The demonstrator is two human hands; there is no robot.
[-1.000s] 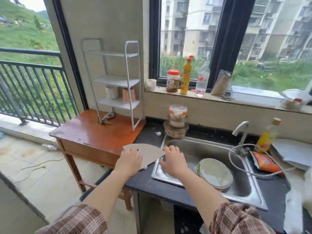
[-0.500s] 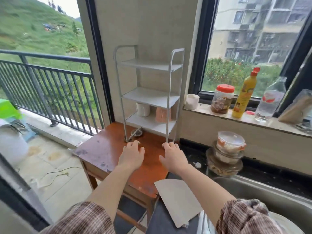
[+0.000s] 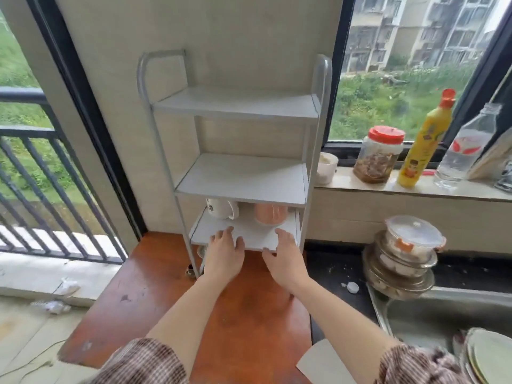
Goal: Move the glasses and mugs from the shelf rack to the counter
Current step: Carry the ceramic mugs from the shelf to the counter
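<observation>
A grey three-tier shelf rack (image 3: 241, 176) stands on a wooden table (image 3: 166, 295) against the wall. On its bottom shelf sit a white mug (image 3: 220, 208) at the left and a pink ribbed glass (image 3: 270, 213) at the right, both partly hidden under the middle shelf. My left hand (image 3: 224, 253) is open at the front edge of the bottom shelf, in front of the white mug. My right hand (image 3: 285, 259) is open at the same edge, below the pink glass. Neither hand touches a cup. The upper two shelves are bare.
The black counter (image 3: 332, 270) lies right of the table, with stacked lidded bowls (image 3: 404, 259), a steel sink (image 3: 432, 314) and plates. On the windowsill stand a white cup (image 3: 327, 167), a red-lidded jar (image 3: 378, 153), a yellow bottle (image 3: 426, 142) and a clear bottle. A grey cardboard piece (image 3: 324, 361) lies near me.
My view has swung left from the sink to the rack and closed in. Both hands left the grey cardboard on the counter and travelled forward over the table to the bottom shelf's front edge.
</observation>
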